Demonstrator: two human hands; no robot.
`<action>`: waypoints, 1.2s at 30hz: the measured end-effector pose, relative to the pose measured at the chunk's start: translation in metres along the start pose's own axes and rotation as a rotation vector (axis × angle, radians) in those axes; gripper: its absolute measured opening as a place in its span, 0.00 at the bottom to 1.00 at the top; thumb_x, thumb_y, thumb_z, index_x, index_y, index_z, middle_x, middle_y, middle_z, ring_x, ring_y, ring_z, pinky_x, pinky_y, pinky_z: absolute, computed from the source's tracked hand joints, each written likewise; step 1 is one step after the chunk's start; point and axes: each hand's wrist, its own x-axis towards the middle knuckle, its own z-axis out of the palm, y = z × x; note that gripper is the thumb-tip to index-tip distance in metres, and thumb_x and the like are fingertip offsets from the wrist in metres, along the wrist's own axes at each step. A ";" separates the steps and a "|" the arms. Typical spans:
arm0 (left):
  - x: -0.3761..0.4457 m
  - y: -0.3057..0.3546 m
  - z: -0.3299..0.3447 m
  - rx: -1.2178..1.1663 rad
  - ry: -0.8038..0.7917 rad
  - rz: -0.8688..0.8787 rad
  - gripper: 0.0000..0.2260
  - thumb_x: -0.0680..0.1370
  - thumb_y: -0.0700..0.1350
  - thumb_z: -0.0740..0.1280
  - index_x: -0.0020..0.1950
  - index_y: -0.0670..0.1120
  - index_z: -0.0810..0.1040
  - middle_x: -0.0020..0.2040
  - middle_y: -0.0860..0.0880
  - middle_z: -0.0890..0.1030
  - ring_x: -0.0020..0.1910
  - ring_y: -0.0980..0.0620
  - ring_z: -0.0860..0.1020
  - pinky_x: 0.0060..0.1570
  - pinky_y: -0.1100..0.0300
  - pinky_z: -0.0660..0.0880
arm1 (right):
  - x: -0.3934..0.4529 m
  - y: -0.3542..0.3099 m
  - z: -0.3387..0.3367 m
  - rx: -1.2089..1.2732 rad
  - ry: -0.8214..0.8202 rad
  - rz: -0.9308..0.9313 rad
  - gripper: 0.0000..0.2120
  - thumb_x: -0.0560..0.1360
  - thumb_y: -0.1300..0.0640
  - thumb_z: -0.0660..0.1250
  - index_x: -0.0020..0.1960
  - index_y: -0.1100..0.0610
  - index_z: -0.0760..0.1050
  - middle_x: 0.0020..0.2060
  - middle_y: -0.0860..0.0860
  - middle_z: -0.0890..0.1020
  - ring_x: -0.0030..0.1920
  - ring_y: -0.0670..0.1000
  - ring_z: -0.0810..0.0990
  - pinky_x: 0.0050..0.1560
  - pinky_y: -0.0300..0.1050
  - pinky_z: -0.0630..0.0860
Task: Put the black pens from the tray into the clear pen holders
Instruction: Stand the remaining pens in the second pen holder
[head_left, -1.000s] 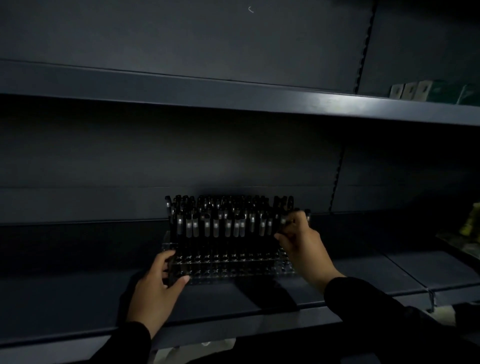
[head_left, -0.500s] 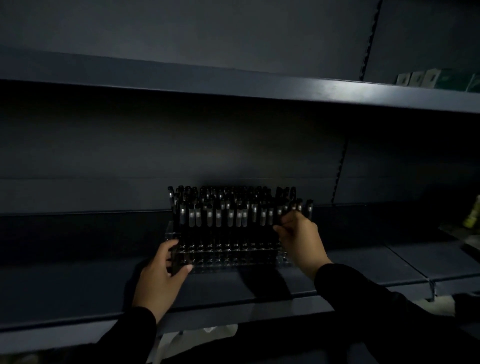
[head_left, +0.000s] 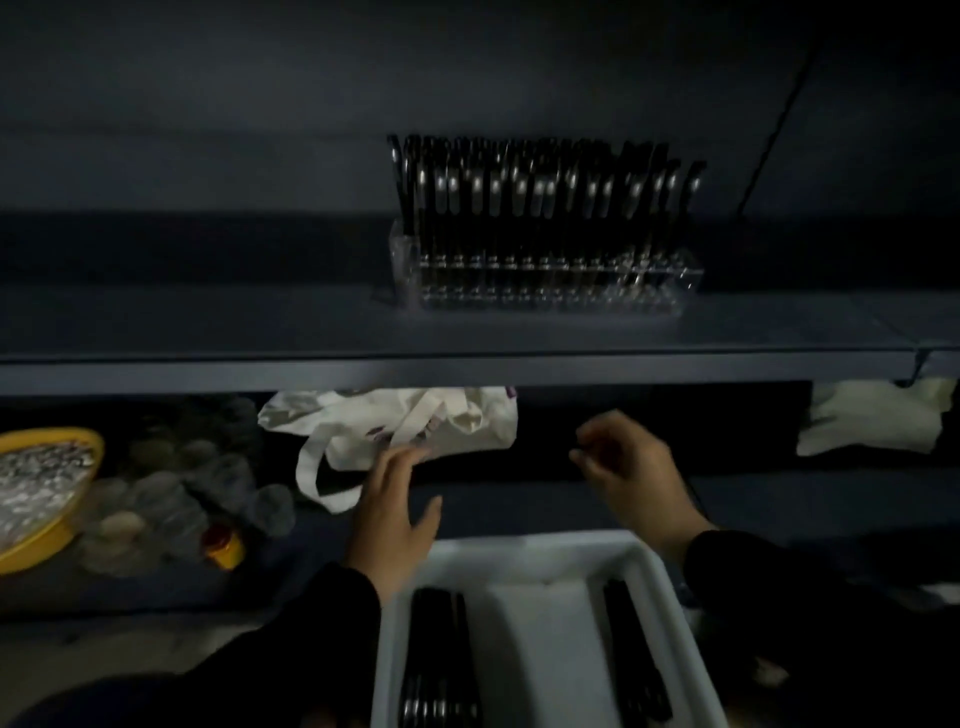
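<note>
Both hands have left the clear pen holder (head_left: 545, 280) at upper centre; left hand (head_left: 392, 512) spread wide, right hand (head_left: 631, 475) loosely curled, seemingly empty, above the tray (head_left: 524, 564).

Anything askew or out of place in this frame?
Mostly tidy. In the clear pen holder on the dark shelf, the rightmost black pens lean while the others stand upright. A crumpled white tote bag lies below.

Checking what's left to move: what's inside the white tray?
Black pens lie along the white tray's left side, more along its right; middle bare. The near end is out of frame.
</note>
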 end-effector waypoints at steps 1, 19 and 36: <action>-0.014 -0.014 0.011 0.003 -0.095 -0.142 0.23 0.75 0.44 0.67 0.69 0.48 0.67 0.67 0.49 0.67 0.67 0.51 0.66 0.65 0.67 0.61 | -0.010 0.014 0.016 -0.007 -0.051 0.030 0.14 0.71 0.73 0.69 0.43 0.54 0.73 0.35 0.51 0.77 0.34 0.39 0.75 0.39 0.28 0.71; -0.086 -0.068 0.059 -0.239 -0.224 -0.814 0.35 0.77 0.37 0.65 0.77 0.53 0.50 0.71 0.48 0.66 0.64 0.52 0.68 0.56 0.62 0.64 | -0.095 0.124 0.156 -0.141 -0.836 0.353 0.04 0.69 0.59 0.68 0.39 0.51 0.74 0.39 0.52 0.78 0.43 0.54 0.76 0.50 0.51 0.72; -0.077 -0.061 0.045 -0.072 -0.208 -0.704 0.36 0.75 0.44 0.69 0.77 0.51 0.52 0.74 0.46 0.62 0.72 0.46 0.63 0.70 0.50 0.62 | -0.068 0.109 0.080 -0.341 -0.735 0.153 0.11 0.79 0.62 0.60 0.59 0.57 0.76 0.49 0.48 0.76 0.51 0.47 0.74 0.56 0.38 0.69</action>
